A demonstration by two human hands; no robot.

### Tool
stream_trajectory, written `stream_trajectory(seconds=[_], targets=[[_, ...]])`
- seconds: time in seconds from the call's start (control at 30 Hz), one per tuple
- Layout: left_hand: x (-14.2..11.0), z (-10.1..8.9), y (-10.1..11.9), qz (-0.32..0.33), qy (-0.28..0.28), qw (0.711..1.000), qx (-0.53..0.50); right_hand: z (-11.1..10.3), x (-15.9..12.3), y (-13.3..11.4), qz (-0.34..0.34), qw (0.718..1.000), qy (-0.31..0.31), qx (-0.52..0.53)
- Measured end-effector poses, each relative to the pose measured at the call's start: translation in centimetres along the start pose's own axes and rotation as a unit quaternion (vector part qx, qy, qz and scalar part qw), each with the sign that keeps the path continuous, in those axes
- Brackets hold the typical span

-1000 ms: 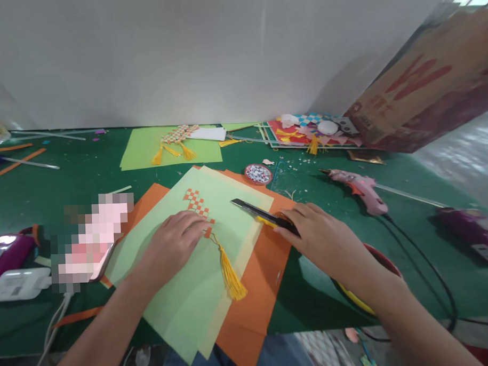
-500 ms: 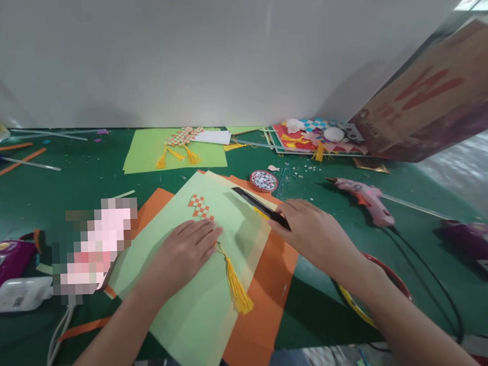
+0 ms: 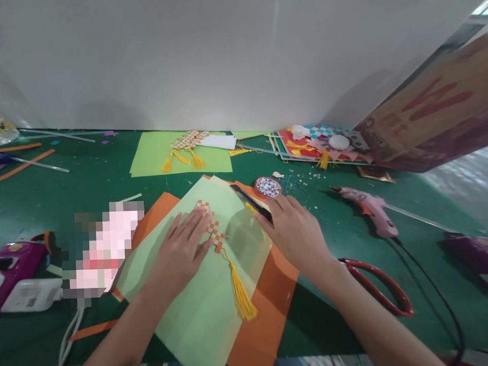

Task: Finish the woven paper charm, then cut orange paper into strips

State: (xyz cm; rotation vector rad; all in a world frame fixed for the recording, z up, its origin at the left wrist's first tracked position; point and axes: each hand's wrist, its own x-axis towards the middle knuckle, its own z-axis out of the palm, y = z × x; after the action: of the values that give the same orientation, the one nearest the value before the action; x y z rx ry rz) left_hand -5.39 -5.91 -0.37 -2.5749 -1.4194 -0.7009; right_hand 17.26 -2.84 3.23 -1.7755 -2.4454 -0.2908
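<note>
My left hand (image 3: 186, 246) lies with outstretched fingers on a small orange-and-green checkered woven paper strip (image 3: 218, 237), covering part of it. A yellow tassel (image 3: 243, 295) hangs from the strip's lower end by a thin loop. Beneath them is a light green paper sheet (image 3: 192, 318), turned at an angle over orange paper (image 3: 277, 288). My right hand (image 3: 295, 226) is closed around the rear of a black utility knife (image 3: 250, 200) above the sheet's upper right edge. A bit of yellow shows beside the knife.
Right of my hands are red scissor handles (image 3: 379, 285), a pink glue gun (image 3: 368, 208) and a purple device (image 3: 476, 257). A round dish of small beads (image 3: 268, 187) stands ahead. At left lies a blurred pink phone-like object (image 3: 106, 252). A paper bag (image 3: 429, 112) leans at right.
My left hand has shifted up and left over the strip, uncovering its lower part. My right hand has moved left with the knife. The whole view has turned slightly.
</note>
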Motion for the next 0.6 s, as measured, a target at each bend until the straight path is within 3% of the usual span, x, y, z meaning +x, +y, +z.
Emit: stream_trajectory(seconds=[0.1, 0.2, 0.27, 0.33, 0.47, 0.6], targets=[[-0.1, 0.3, -0.5, -0.057, 0.015, 0.998, 0.017, -0.2, -1.1, -2.6, -0.073, 0.995, 0.01, 0.074], [-0.2, 0.6, -0.7, -0.051, 0.017, 0.998, 0.02, -0.3, -2.2, -5.2, -0.109, 0.986, -0.032, 0.121], [-0.2, 0.7, -0.8, -0.046, 0.02, 0.999, 0.013, -0.4, -2.5, -5.4, -0.118, 0.983, -0.044, 0.134], [-0.2, 0.6, -0.7, -0.054, 0.024, 0.998, 0.008, -0.7, -1.9, -3.8, -0.098, 0.984, -0.033, 0.144], [-0.1, 0.4, -0.4, -0.112, 0.006, 0.993, 0.026, -0.4, 1.4, 2.6, -0.036, 0.992, -0.002, 0.117], [0.0, 0.3, -0.2, -0.117, -0.038, 0.992, 0.039, 1.3, 5.4, 7.6, -0.043, 0.986, -0.099, 0.127]])
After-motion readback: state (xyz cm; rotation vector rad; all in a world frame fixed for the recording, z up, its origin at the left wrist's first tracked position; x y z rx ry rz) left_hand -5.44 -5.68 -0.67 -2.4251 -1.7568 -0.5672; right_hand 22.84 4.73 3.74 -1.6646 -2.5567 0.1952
